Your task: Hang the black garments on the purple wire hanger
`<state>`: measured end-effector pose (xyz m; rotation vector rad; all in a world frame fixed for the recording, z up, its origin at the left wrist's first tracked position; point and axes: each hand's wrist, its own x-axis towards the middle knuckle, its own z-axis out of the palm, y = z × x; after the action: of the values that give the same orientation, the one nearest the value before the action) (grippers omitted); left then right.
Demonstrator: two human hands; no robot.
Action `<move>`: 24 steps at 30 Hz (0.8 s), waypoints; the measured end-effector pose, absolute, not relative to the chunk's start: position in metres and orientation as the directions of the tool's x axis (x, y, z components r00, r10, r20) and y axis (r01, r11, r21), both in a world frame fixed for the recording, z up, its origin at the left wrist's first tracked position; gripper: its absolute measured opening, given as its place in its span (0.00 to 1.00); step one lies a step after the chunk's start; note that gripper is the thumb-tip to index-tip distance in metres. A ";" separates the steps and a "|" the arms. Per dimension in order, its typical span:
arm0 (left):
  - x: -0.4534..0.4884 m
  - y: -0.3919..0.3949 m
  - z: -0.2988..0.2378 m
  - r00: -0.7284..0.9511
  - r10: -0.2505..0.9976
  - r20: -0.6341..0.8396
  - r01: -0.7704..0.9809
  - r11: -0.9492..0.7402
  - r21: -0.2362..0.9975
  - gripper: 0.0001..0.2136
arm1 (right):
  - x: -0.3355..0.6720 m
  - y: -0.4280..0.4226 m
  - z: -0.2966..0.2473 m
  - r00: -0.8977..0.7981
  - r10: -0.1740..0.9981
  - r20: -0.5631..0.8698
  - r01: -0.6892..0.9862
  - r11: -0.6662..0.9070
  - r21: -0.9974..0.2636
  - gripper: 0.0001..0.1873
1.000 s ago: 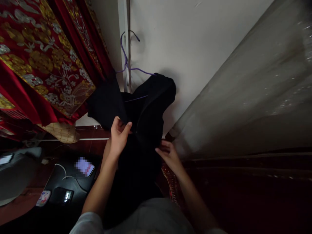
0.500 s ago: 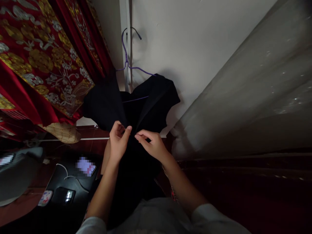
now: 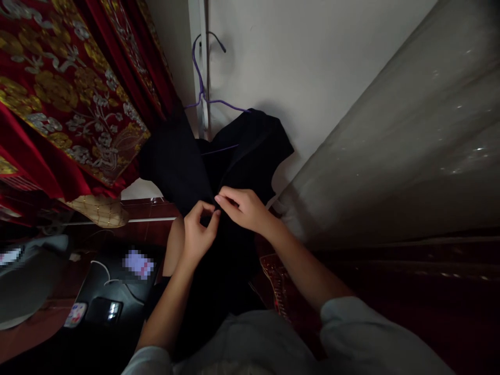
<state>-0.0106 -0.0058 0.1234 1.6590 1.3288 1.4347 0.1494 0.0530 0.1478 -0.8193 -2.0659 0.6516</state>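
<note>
A black short-sleeved garment (image 3: 258,148) with a V-shaped neckline hangs from a purple hanger (image 3: 226,104), hooked on a white vertical bar. At the lower point of the neckline, my left hand (image 3: 200,232) pinches the dark cloth between thumb and forefinger. Just above and to the right, my right hand (image 3: 244,208) has its thumb and fingertips pressed together on the garment's front edge. The fingertips of both hands are nearly touching. Any button or fastener there is too dark to make out.
Red cloth with gold and silver embroidery (image 3: 74,99) hangs at the left. Below it, a black surface (image 3: 125,291) bears a lit phone (image 3: 139,264), a dark phone (image 3: 103,311) and a white cable (image 3: 102,268). Pale sheer fabric (image 3: 390,156) covers the right side.
My left hand has moved right and its fingers have closed in a pinch on the cloth. My right hand has risen slightly. The garment's front edges have drawn closer together.
</note>
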 end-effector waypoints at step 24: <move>-0.032 0.103 0.240 0.154 0.546 0.824 0.582 -0.724 0.371 0.09 | 0.127 0.153 0.253 -0.174 0.805 0.567 0.099 0.587 -0.803 0.16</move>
<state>-0.0320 0.1033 0.2397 2.4121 1.1791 1.6962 0.1273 0.1528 0.2529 -0.7661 -1.6459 0.7514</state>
